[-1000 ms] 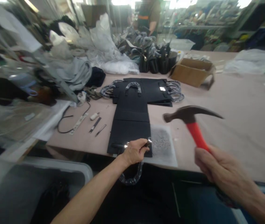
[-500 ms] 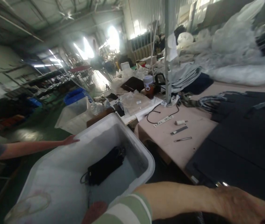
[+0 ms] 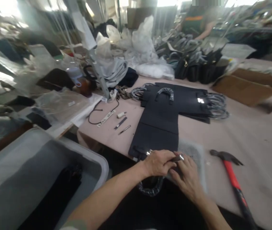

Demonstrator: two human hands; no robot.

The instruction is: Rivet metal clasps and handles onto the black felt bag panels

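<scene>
My left hand [image 3: 158,163] is closed around a short metal tool [image 3: 179,158], whose shiny end points right. Close beside it, my right hand [image 3: 190,177] has its fingers curled at the table's front edge; what they grip is hidden. Under and behind my hands lies a long dark panel [image 3: 155,131] with metal fittings near its front end. A plastic-wrapped handle [image 3: 151,190] hangs below my left hand. More dark panels [image 3: 186,95] with wrapped handles lie behind. A translucent sheet [image 3: 194,153] is partly under my right hand.
A red-handled hammer [image 3: 233,175] lies at right, a cardboard box [image 3: 248,86] beyond it. A white marker-like bottle [image 3: 120,115], blade and pen sit left. The grey bin [image 3: 99,159] with a black item stands at lower left. A person [image 3: 193,24] is behind the table.
The view has swung right, from the bin to the table. My left hand is now around the metal tool, and my right hand has come into view. A person's hand on the bin rim is out of view.
</scene>
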